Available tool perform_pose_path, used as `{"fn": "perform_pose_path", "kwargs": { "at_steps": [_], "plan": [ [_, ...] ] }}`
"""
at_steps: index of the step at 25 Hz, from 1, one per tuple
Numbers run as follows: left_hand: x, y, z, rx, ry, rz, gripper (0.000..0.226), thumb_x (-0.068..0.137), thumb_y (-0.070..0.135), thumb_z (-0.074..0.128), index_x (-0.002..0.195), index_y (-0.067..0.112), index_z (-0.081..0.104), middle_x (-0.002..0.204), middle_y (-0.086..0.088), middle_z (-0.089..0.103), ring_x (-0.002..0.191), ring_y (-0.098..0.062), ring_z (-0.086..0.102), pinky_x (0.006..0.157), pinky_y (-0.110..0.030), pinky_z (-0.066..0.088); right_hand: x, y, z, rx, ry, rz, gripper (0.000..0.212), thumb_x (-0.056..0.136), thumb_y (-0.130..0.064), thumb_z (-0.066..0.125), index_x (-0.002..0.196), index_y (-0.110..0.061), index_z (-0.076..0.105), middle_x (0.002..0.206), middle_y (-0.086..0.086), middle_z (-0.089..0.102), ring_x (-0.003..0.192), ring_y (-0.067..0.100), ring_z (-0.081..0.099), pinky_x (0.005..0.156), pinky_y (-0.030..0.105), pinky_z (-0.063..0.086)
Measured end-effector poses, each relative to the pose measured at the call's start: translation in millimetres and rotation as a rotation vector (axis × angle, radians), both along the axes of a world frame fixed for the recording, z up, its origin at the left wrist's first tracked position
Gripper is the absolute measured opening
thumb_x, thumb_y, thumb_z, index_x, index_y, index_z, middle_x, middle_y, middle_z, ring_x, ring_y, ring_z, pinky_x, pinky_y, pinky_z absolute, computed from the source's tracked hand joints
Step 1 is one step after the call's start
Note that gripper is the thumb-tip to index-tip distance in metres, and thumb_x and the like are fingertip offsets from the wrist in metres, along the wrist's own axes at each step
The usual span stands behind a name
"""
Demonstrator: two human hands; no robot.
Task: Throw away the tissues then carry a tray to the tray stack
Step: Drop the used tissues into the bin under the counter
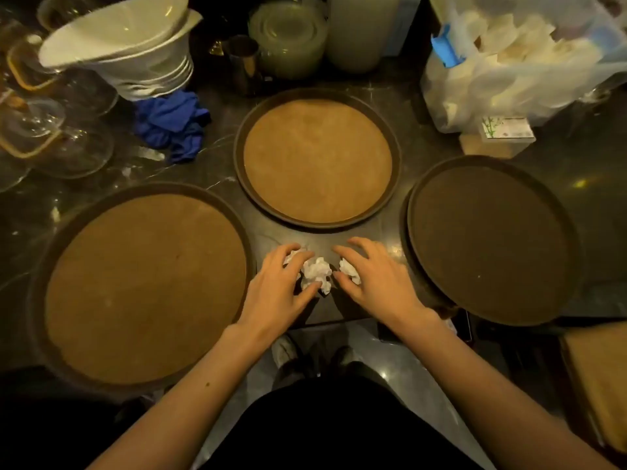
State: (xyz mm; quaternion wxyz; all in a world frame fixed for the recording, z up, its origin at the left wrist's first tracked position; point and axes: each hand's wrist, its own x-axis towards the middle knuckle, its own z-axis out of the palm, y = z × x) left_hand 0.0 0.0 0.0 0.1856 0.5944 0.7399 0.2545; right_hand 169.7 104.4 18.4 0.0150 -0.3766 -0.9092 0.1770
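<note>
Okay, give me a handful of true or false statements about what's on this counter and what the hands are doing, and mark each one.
1. Both hands, the left hand and the right hand, are at the crumpled tissues on the counter. True.
2. The tissues lie inside the middle tray. False: they lie on the bare counter in front of the middle tray, between the left tray and the right tray.
3. Three round trays are in view. True.
4. A red cloth lies beside the stacked white bowls. False: the cloth by the white bowls is blue.
5. The right tray carries glasses. False: nothing is on it.
</note>
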Motion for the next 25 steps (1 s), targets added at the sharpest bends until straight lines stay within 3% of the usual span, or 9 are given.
{"fn": "perform_pose_path", "kwargs": {
  "at_steps": [8,13,25],
  "plan": [
    [11,5,-13,-0.115,-0.042,-0.009,0.048,0.084,0.035,0.07,0.13,0.027,0.055,0.139,-0.004,0.044,0.127,-0.023,0.04,0.08,-0.039,0.053,11,5,-13,-0.085,-0.014,-0.085,0.04,0.093,-0.037,0.058,0.132,-0.03,0.056,0.133,0.005,0.052,0.124,0.025,0.047,0.075,0.043,0.053],
    [25,11,-18,-0.112,-0.041,0.035,0.031,0.086,0.026,0.069,0.116,0.022,0.065,0.132,-0.008,0.05,0.124,-0.026,0.045,0.078,-0.046,0.054,19,11,-20,-0.168,0.087,-0.017,0.032,0.094,-0.026,0.06,0.125,-0.022,0.063,0.125,0.007,0.056,0.115,0.026,0.051,0.077,0.049,0.054],
    [39,8,-24,-0.068,-0.066,0.122,0.024,0.084,0.01,0.069,0.108,0.01,0.07,0.113,-0.006,0.06,0.099,-0.021,0.061,0.082,-0.034,0.053,31,16,-33,-0.186,0.11,0.118,0.023,0.09,-0.018,0.065,0.112,-0.015,0.071,0.115,0.003,0.064,0.109,0.025,0.052,0.077,0.042,0.052]
  ]
}}
